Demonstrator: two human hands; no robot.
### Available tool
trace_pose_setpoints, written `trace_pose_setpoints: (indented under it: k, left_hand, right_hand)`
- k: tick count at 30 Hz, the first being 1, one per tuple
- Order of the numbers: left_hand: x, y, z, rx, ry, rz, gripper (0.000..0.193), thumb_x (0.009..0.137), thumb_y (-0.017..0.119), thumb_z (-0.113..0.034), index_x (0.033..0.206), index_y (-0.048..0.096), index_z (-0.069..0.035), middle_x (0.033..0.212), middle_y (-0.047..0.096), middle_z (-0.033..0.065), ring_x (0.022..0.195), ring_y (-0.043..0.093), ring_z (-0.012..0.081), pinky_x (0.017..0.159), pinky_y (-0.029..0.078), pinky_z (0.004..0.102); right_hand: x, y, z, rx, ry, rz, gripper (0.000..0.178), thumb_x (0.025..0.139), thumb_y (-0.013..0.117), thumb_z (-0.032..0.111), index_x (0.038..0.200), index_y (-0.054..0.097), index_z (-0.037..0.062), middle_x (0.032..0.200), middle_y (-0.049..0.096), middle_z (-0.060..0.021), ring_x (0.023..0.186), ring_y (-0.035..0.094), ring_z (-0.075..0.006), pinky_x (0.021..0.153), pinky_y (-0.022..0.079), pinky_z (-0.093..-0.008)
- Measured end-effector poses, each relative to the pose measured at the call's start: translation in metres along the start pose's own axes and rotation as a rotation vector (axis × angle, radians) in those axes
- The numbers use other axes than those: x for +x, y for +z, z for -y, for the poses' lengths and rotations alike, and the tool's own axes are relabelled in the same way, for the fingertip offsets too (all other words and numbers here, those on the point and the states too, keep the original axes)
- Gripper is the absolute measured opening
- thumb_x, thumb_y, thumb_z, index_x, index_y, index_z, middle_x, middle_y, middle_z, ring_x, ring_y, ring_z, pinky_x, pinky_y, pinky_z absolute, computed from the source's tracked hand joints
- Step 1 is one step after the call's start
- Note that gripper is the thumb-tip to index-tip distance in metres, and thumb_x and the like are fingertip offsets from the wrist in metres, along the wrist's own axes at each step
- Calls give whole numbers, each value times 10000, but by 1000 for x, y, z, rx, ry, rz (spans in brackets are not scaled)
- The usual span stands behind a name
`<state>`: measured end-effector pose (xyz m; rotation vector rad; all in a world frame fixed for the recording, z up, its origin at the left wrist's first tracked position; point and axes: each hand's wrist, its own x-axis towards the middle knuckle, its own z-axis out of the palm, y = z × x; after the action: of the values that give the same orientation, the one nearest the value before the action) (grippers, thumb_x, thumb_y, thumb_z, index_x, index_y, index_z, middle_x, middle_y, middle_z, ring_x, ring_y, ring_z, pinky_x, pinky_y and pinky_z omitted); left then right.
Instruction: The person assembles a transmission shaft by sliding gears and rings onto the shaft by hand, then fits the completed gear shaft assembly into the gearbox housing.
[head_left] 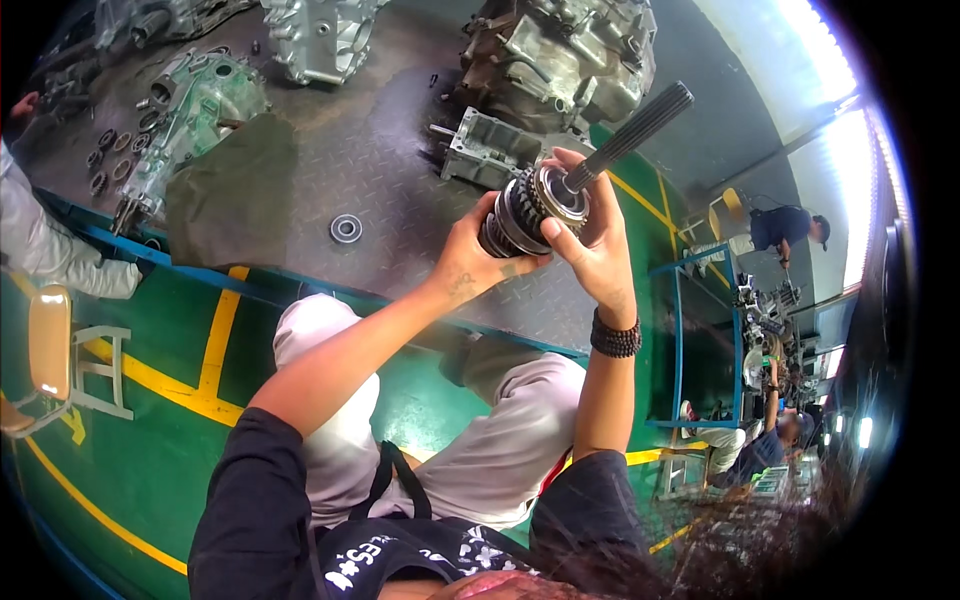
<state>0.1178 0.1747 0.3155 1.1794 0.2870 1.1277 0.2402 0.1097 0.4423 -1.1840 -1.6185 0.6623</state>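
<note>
Both my hands hold a gear shaft [522, 215] just above the front part of the metal bench. Its long splined end [640, 128] points up and to the right, past my right hand. My left hand [474, 245] wraps the gear end from the left and below. Around the ring at the collar my right hand [598, 240] is closed, thumb in front and fingers behind. A loose ball bearing [346, 229] lies flat on the bench, left of my hands. Right behind the shaft sits an open rectangular metal housing [490, 150].
A big gearbox casing [560, 60] stands at the back. Another casing [325, 35] is left of it. At the left lie a greenish housing [205, 100], a dark cloth [235, 190] and several rings [100, 160]. A person's sleeve [50, 240] shows far left; others work at right.
</note>
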Motion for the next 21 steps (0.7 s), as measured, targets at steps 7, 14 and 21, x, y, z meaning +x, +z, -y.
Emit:
trace_pose_setpoints:
  k: [7, 14, 21]
  left_hand:
    - [-1, 0, 9, 30, 9, -24, 802, 640, 975, -294, 1279, 561, -44, 1190, 677, 77, 1098, 643, 166, 975, 505, 330]
    - [-6, -14, -2, 65, 27, 5, 781, 623, 977, -340, 1254, 591, -90, 1130, 707, 72, 1029, 662, 155, 943, 517, 344]
    - [-17, -22, -7, -208, 142, 28, 812, 692, 937, -238, 1352, 493, -74, 1289, 603, 57, 1189, 562, 167, 1054, 432, 352]
  right_hand:
    - [-3, 4, 1, 19, 1, -19, 742, 871, 767, 168, 1491, 397, -3, 1407, 519, -137, 1296, 533, -225, 1116, 406, -376]
    - [-19, 47, 44, -389, -666, -824, 459, 1016, 461, 214, 1397, 450, -41, 1299, 581, -216, 1189, 607, -302, 975, 500, -418]
    - [32, 167, 76, -806, -148, 377, 293, 967, 640, 288, 1116, 673, 38, 1097, 690, -169, 951, 689, -344, 819, 557, -414]
